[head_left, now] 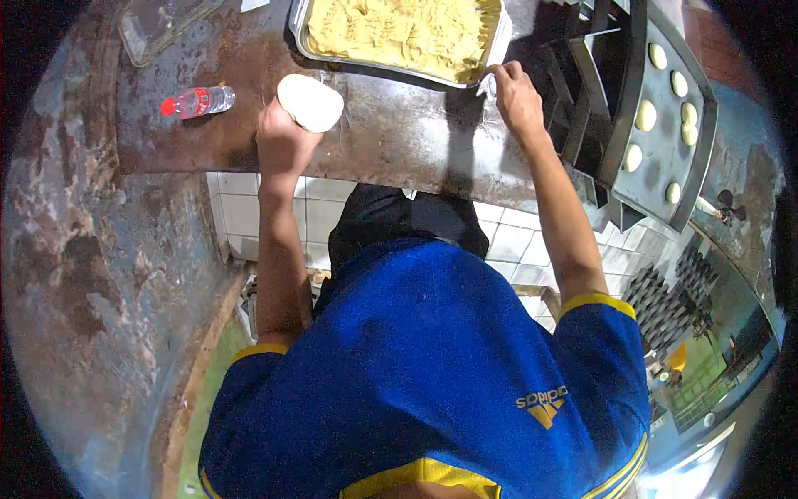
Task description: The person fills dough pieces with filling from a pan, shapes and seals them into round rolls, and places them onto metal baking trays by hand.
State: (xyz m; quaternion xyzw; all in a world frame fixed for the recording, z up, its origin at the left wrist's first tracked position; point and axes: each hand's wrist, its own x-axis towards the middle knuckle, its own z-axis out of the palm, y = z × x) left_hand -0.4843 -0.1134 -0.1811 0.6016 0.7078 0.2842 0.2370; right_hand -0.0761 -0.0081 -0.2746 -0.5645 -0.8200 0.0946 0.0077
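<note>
A flat, pale round of dough rests on my left hand, above the near part of the worktable. The dough hides most of that hand's fingers. At the near right corner of a metal tray is my right hand, its fingers curled together. Something small and whitish shows at its fingertips, too unclear to name. Thick yellow filling with a ridged surface fills the tray.
A small clear bottle with a red cap lies left of my left hand. Farther left is a clear plastic container. To the right, a dark baking tray with several dough balls sits on a metal rack.
</note>
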